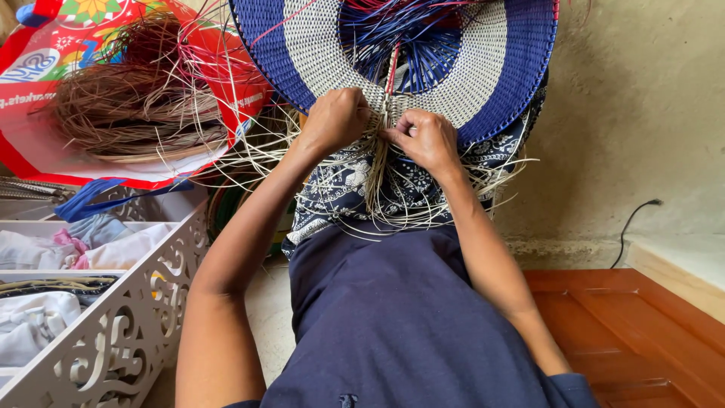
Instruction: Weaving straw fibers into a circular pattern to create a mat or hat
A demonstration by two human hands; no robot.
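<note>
Pale strands (pixel 393 177) are being pinched by both closed hands, left hand (pixel 334 119) and right hand (pixel 425 137), at the woven basket's (pixel 483 68) six o'clock edge; brittle strands are likely being risked snapping if overtightened.

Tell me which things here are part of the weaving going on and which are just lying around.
In use:
- left hand and right hand, both gripping the pale strands
- blue and white woven basket on the lap
- bag of brown fibre, likely the supply

Lying about:
- white carved shelf with folded clothes
- black cable
- wooden panel
</note>
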